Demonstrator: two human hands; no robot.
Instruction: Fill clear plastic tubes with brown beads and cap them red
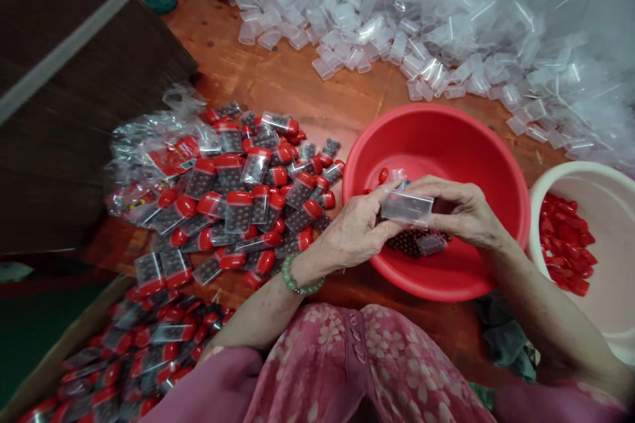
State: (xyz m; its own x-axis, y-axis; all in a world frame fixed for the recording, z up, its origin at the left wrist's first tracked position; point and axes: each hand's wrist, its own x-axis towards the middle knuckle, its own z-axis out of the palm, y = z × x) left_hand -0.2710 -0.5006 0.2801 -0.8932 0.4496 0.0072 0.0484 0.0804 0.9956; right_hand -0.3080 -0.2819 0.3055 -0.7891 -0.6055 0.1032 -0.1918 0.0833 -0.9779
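Note:
Both hands meet over the red basin [476,145]. A small clear plastic case [407,207] lies sideways between them. My left hand [354,231] pinches its left end, and a green bead bracelet [297,281] circles that wrist. My right hand [459,208] curls over the case's right end. Below the hands, dark beads [407,242] and another clear case [431,244] lie on the basin's floor. A red cap [383,175] rests in the basin beside the left fingers.
A heap of filled, red-capped cases [238,205] covers the wooden floor at left, with more in a box [139,350] below. Empty clear cases [446,20] pile up at the back. A white basin [615,211] with red caps [565,241] stands at right.

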